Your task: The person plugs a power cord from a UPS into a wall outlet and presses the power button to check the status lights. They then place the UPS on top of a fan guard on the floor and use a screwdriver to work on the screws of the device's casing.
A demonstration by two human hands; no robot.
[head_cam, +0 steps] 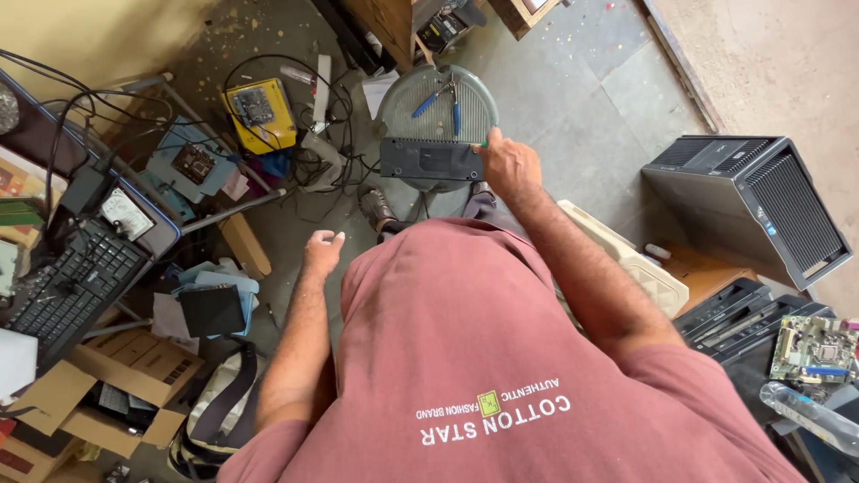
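Observation:
A dark flat device box (428,158) lies on a round grey stool top (407,103). My right hand (506,165) is at the box's right end, gripping a thin tool with a green tip that touches the box. Blue-handled pliers (445,97) lie on the stool behind the box. My left hand (321,250) hangs lower left of the stool, fingers loosely curled, holding nothing. My red shirt fills the lower middle of the view.
A black computer tower (752,201) lies at right, with a printer (743,313) and a green circuit board (814,349) below it. At left are a keyboard (76,282), a yellow meter (259,112), tangled cables, cardboard boxes and a bag (219,402).

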